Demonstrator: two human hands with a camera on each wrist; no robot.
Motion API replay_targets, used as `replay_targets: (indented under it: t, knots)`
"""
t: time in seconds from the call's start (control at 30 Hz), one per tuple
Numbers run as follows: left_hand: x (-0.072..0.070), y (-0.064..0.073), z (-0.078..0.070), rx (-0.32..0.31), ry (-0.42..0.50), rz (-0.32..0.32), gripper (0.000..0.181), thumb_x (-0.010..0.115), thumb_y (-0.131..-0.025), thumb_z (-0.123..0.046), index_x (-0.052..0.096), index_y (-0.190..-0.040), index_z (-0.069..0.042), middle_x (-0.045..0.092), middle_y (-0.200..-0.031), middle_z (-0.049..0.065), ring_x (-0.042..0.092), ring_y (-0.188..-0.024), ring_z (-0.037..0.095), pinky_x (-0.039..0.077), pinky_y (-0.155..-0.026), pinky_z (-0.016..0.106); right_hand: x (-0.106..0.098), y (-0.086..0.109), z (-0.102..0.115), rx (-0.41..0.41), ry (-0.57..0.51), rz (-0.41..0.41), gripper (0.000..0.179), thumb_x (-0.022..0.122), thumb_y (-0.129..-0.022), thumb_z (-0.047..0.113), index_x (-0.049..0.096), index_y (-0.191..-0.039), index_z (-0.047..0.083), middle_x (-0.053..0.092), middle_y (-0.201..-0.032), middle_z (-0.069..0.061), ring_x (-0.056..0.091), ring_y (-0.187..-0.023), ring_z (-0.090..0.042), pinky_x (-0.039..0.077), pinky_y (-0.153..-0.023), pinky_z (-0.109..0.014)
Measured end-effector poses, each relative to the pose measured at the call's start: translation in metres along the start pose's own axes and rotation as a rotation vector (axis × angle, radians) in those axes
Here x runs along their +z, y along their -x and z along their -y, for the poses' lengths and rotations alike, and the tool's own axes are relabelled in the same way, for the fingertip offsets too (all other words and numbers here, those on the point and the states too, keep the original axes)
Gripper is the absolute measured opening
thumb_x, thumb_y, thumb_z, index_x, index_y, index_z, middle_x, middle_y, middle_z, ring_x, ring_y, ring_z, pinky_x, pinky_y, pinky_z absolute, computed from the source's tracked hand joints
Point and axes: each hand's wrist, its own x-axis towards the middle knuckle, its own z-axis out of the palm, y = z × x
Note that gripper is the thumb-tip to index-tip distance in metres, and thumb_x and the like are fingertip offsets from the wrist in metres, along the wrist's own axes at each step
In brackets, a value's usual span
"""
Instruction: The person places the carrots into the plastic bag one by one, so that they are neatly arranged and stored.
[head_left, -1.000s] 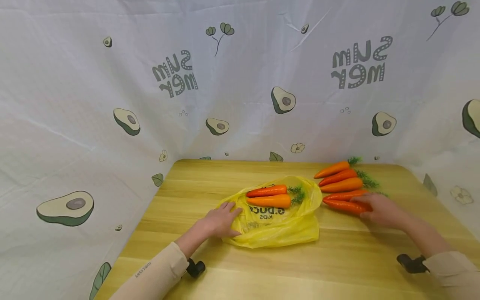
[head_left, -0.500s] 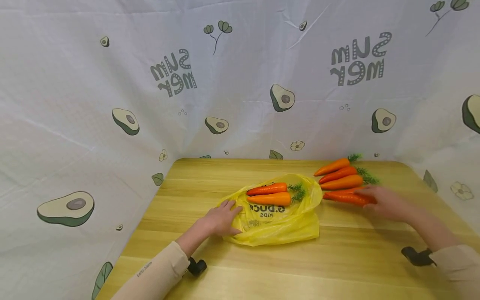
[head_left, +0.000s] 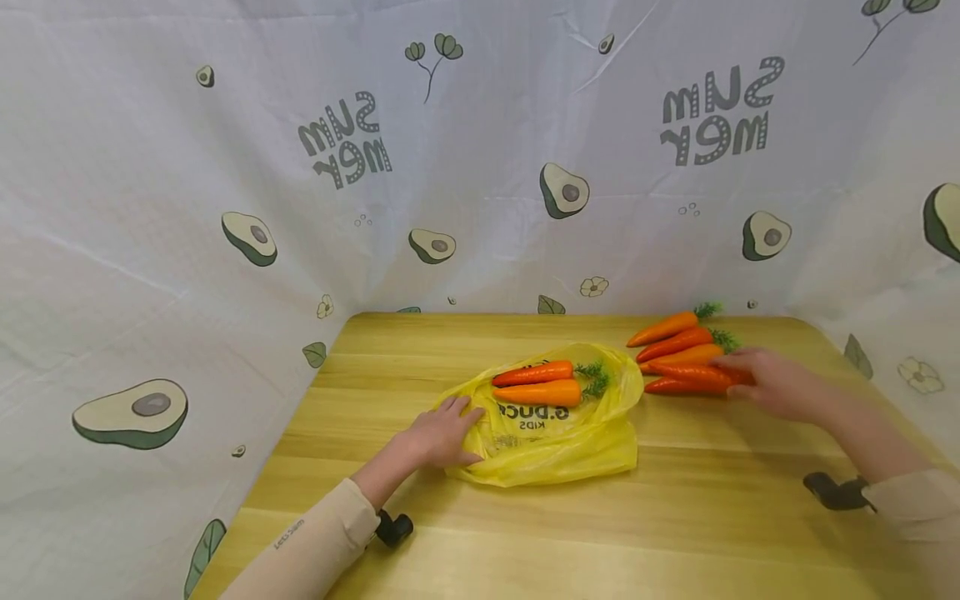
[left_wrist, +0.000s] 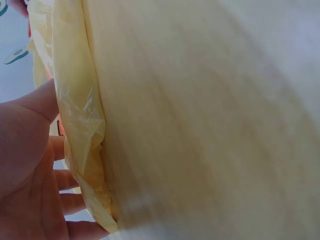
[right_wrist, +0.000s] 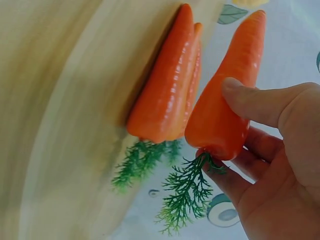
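Note:
My left hand (head_left: 442, 435) lies spread on the left edge of a yellow plastic bag (head_left: 577, 458), fingers extended against the film; the left wrist view shows them partly hidden by the bag's edge (left_wrist: 80, 110). Two carrots with green tops, one red-orange (head_left: 532, 375) and one lighter orange (head_left: 536, 393), lie on the bag. At the right, my right hand (head_left: 780, 387) pinches a carrot (right_wrist: 220, 110) between thumb and fingers, its green top hanging down. That carrot is raised off the table, beside other carrots (right_wrist: 162, 90).
Several carrots (head_left: 667, 329) lie in a row on the wooden table (head_left: 525, 542), right of the bag, tops pointing right. A white curtain (head_left: 480, 167) with avocado prints hangs behind and at both sides of the table.
My right hand has taken hold of a carrot from the near end of the row and lifted it slightly, away from me. The left hand and bag stay put.

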Motion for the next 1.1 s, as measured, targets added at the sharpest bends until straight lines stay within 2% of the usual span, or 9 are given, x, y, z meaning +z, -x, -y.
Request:
replay_targets:
  t: [0.17,0.4,0.7,0.83,0.97,1.1]
  knots:
    - [-0.001,0.001,-0.001,-0.006,0.009,0.008,0.08,0.067,-0.092,-0.055,0.036,-0.157,-0.021,0.026,-0.165,0.011,0.027,-0.152,0.032,0.041,-0.11,0.06,-0.008,-0.003,0.007,0.017,0.004,0.016,0.048,0.074,-0.087,0.008,0.061,-0.13,-0.01,0.059,-0.122,-0.041,0.056,-0.11,-0.06,0.045,-0.092,-0.071]
    - [-0.001,-0.001,-0.001,-0.005,-0.003,0.004,0.08,0.067,-0.092,-0.056,0.036,-0.157,-0.021,0.026,-0.165,0.01,0.027,-0.152,0.031,0.042,-0.109,0.059,-0.016,-0.009,0.021,-0.007,0.022,0.005,0.05,0.074,-0.087,0.008,0.06,-0.133,-0.008,0.063,-0.12,-0.035,0.06,-0.108,-0.054,0.048,-0.09,-0.066]
    - [0.001,-0.002,-0.002,-0.008,-0.007,0.005,0.081,0.067,-0.091,-0.057,0.037,-0.157,-0.022,0.026,-0.165,0.01,0.027,-0.152,0.031,0.042,-0.109,0.058,-0.022,-0.017,0.041,-0.034,0.041,-0.001,0.048,0.074,-0.088,0.007,0.062,-0.132,-0.005,0.058,-0.128,-0.037,0.054,-0.116,-0.058,0.044,-0.094,-0.07]
    - [0.001,-0.003,-0.003,-0.011,-0.01,0.005,0.081,0.068,-0.091,-0.057,0.037,-0.157,-0.022,0.027,-0.165,0.01,0.028,-0.152,0.032,0.042,-0.109,0.058,-0.021,-0.024,0.049,-0.105,0.048,-0.032,0.043,0.074,-0.086,0.004,0.067,-0.127,-0.004,0.065,-0.122,-0.03,0.059,-0.11,-0.051,0.048,-0.091,-0.065]
    - [0.001,-0.002,-0.003,-0.011,-0.011,0.007,0.08,0.068,-0.091,-0.056,0.037,-0.157,-0.022,0.027,-0.165,0.01,0.028,-0.151,0.032,0.042,-0.109,0.059,-0.021,-0.032,0.056,-0.192,0.058,-0.077,0.035,0.075,-0.085,0.002,0.072,-0.12,0.0,0.071,-0.116,-0.016,0.064,-0.102,-0.038,0.052,-0.086,-0.056]
    - [0.0,-0.002,-0.002,-0.004,-0.01,0.003,0.08,0.067,-0.091,-0.056,0.037,-0.157,-0.021,0.027,-0.165,0.011,0.028,-0.151,0.032,0.043,-0.107,0.059,-0.022,-0.04,0.063,-0.234,0.055,-0.109,0.034,0.076,-0.083,0.001,0.073,-0.117,0.004,0.071,-0.116,-0.01,0.064,-0.099,-0.032,0.052,-0.084,-0.052]
